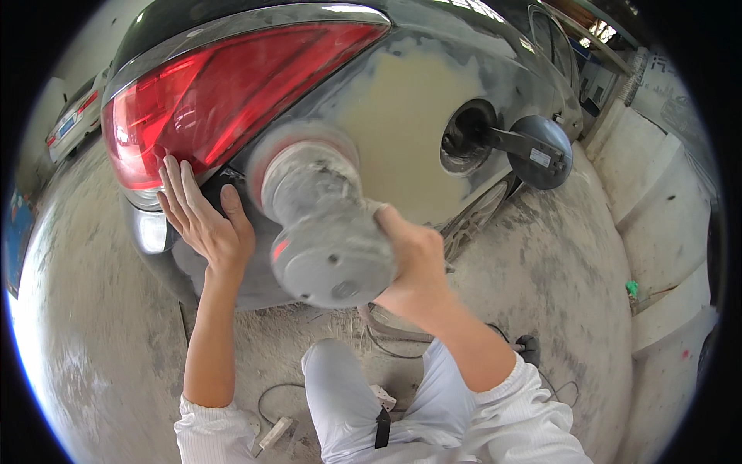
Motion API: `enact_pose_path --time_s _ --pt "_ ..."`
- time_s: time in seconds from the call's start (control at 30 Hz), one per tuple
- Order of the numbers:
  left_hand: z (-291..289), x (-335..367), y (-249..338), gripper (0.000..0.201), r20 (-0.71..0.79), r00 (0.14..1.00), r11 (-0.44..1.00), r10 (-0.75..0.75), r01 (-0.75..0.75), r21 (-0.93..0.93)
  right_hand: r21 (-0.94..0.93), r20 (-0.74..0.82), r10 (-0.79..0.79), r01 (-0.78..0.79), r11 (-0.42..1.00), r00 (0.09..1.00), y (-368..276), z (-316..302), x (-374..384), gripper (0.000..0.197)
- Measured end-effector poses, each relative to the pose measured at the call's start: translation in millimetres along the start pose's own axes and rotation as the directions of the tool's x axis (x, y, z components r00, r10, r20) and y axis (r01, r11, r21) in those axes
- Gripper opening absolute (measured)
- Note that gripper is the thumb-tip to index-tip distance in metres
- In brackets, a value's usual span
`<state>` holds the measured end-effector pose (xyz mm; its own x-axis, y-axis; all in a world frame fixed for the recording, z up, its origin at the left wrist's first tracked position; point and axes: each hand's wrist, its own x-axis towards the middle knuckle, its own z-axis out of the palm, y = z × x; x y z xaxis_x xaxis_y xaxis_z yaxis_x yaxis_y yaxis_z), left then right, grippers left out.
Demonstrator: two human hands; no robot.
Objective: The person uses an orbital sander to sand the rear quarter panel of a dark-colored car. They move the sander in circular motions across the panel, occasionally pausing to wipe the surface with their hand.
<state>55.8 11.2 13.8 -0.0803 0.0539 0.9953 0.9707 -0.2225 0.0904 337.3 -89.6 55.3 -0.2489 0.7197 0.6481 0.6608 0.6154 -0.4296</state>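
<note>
My right hand is wrapped round a dusty grey power sander, whose round pad lies against the car's rear quarter panel. The sander's edges are smeared by motion. Beside the pad spreads a beige patch of body filler on the dark panel. My left hand rests flat, fingers stretched, by the lower edge of the red tail light. The open fuel flap sticks out to the right of the filler opening. The fingers on the sander's far side are hidden.
Cables and a hose run over the dusty concrete floor below the bumper. A white power strip lies near my legs. Another car stands at the far left. A pale low wall borders the right side.
</note>
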Motion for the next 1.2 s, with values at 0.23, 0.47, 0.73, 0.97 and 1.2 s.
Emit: enact_pose_path --time_s 0.23,0.47,0.73,0.97,1.2 --pt "-1 -3 -1 0.072 0.029 0.999 1.000 0.017 -0.017 0.007 0.229 -0.295 0.031 0.039 0.973 0.955 36 -52 31 0.034" --pt "0 -5 -1 0.072 0.039 0.999 1.000 0.030 -0.030 -0.001 0.339 -0.198 0.123 -0.050 0.939 0.972 30 -44 23 0.038" --pt "-4 -3 -3 0.072 0.073 0.996 0.999 0.045 -0.045 0.002 0.179 -0.089 0.026 -0.010 0.984 0.996 20 -21 5 0.047" --pt "-5 -5 -2 0.073 0.083 0.996 1.000 0.016 -0.015 -0.008 0.506 -0.297 0.318 -0.134 0.852 0.901 40 -66 45 0.035" --pt "-4 -4 -2 0.069 0.084 0.996 0.999 0.032 -0.033 0.014 0.171 -0.075 0.083 -0.069 0.983 0.994 8 -20 7 0.054"
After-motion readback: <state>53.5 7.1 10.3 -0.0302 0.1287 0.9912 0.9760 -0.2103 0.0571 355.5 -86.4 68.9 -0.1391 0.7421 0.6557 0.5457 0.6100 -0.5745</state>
